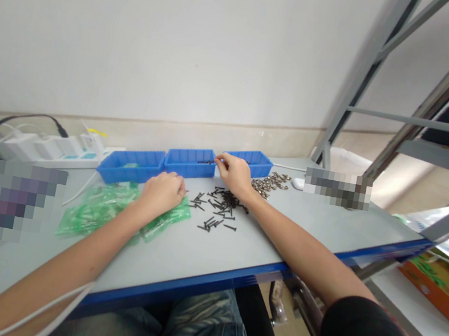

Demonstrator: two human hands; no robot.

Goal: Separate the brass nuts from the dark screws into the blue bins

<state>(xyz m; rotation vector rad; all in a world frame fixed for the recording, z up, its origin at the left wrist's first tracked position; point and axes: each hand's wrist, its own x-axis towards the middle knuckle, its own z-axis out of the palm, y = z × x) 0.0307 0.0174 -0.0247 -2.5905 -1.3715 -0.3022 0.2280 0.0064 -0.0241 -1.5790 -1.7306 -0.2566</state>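
My left hand (pixel 163 191) is closed over the green plastic bags (pixel 102 207); its fingertips are pressed together, and what they hold is too small to make out. My right hand (pixel 230 170) is pinched at the right end of the middle blue bin (pixel 189 169), and I cannot make out anything between its fingertips. A few dark screws lie in that bin. Loose dark screws (pixel 220 208) are spread on the table between my hands. Behind my right wrist is a pile of shiny metal pieces (pixel 267 186). The right blue bin (pixel 257 165) is partly hidden by my right hand.
A left blue bin (pixel 131 166) stands beside the middle one. White power strips (pixel 53 152) with plugs and cables are at the back left. A white rounded object (pixel 298 184) lies right of the metal pieces. A metal frame (pixel 343 108) rises at the right, near an orange box (pixel 441 293).
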